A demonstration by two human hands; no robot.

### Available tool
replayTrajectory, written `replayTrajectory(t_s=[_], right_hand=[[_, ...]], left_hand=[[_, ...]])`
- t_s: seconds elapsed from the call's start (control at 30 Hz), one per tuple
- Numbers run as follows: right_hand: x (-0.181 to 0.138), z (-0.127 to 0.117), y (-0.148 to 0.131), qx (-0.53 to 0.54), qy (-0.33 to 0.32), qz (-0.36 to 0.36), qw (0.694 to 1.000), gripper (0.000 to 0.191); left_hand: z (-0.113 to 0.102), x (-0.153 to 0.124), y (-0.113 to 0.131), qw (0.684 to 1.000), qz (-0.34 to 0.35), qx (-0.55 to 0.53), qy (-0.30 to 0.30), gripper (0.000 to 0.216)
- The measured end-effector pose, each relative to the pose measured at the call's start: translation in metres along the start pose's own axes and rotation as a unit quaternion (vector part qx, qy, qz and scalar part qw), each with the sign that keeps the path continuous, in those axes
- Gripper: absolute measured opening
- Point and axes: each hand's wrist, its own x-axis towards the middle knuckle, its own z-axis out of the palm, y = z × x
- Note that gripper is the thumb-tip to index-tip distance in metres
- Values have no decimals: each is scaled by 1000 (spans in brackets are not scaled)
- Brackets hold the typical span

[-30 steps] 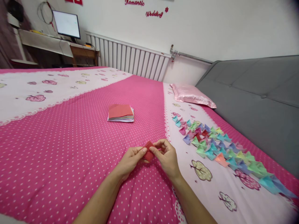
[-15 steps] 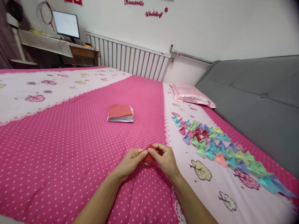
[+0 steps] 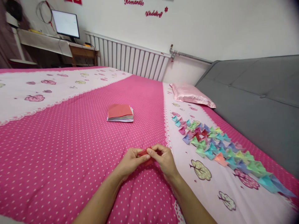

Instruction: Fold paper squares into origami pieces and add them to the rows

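Note:
A small piece of red folded paper [image 3: 145,153] is pinched between both hands just above the pink polka-dot bedspread [image 3: 70,140]. My left hand [image 3: 130,161] grips its left side with thumb and fingers closed. My right hand [image 3: 163,159] pinches its right side, fingers curled over it. Most of the paper is hidden by my fingers. A stack of coloured paper squares [image 3: 120,113] with a red sheet on top lies farther up the bed. To the right, several folded paper shapes [image 3: 217,146] in green, blue, pink and purple lie in rows on the pale strip.
A pink satin pillow [image 3: 191,95] lies at the head of the bed beside a grey padded headboard [image 3: 257,99]. A white radiator [image 3: 130,59] runs along the wall. A desk with a monitor [image 3: 66,24] stands at the far left.
Both hands have sunk slightly toward the bedspread and closed in on the red paper, which now looks flatter and more covered by the fingers.

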Motion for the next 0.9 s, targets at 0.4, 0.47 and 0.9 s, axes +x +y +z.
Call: replayTrajectory(t_s=[0.4, 0.47, 0.9], right_hand=[[2, -5, -2, -6, 32, 25, 999, 16], [2, -5, -3, 16, 38, 39, 998, 15], [3, -2, 2, 148, 54, 114, 981, 17]], left_hand=[[1, -1, 0, 1000, 3, -4, -31, 31], [0, 0, -1, 999, 15, 0, -30, 32], [0, 1, 0, 999, -5, -28, 35, 23]])
